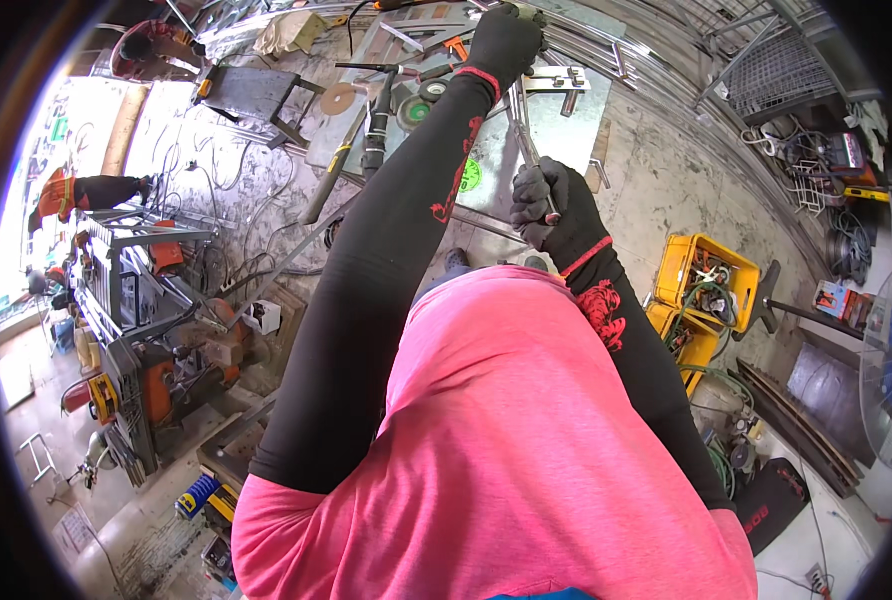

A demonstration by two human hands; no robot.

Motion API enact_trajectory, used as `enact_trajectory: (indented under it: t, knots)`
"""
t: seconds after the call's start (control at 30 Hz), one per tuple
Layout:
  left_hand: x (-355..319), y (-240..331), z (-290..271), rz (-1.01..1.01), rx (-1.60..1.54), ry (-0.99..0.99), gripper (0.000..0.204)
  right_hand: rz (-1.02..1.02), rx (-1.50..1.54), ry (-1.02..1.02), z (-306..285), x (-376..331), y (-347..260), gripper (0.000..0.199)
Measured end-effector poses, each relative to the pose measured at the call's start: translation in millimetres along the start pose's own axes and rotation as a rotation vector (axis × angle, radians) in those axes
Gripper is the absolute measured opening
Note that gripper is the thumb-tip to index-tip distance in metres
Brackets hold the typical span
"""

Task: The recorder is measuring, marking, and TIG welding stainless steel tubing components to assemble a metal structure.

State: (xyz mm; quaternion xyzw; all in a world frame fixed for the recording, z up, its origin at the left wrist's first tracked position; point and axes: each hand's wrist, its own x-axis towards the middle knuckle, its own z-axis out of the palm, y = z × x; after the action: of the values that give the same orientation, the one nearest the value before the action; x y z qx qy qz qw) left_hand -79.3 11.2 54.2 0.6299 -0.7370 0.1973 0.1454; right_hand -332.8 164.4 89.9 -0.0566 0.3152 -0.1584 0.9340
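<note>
My left hand [506, 48], in a dark glove, reaches to the far side of the metal worktable [586, 120]. Its fingers are closed at a pale, rounded piece [528, 14], and what lies inside the grip is mostly hidden. Nearer my body, my gloved right hand [543, 200] is wrapped round a long silver metal tool [519, 125] with narrow bars. That tool slants up toward my left wrist; its far end is partly covered, so its exact kind cannot be made out. Beside it lies a white plate with holes [558, 80].
Left on the table are an angle grinder [376, 135], a green disc [413, 112] and a hammer [328, 182]. Long metal tubes [656, 75] run along the far right. Yellow crates [711, 275] stand right. Two people, one in orange [58, 197], are at far left.
</note>
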Motion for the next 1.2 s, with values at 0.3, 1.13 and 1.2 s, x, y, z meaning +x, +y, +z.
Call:
enact_trajectory:
  t: [0.3, 1.13, 1.2]
  knots:
    - [7.5, 11.9, -9.0, -0.046, -0.064, -0.043, 0.018, -0.070, -0.081, 0.008, -0.9, -2.0, 2.2, 0.028]
    - [-165.8, 49.5, -108.8, -1.182, -2.025, 0.570, 0.033, -0.138, -0.478, 0.165, -98.5, 30.4, 3.5, 0.034]
    - [-179.2, 48.0, -104.9, -1.217, -2.095, 0.632, 0.033, -0.183, -0.421, 0.245, -80.6, 37.8, -6.4, 0.034]
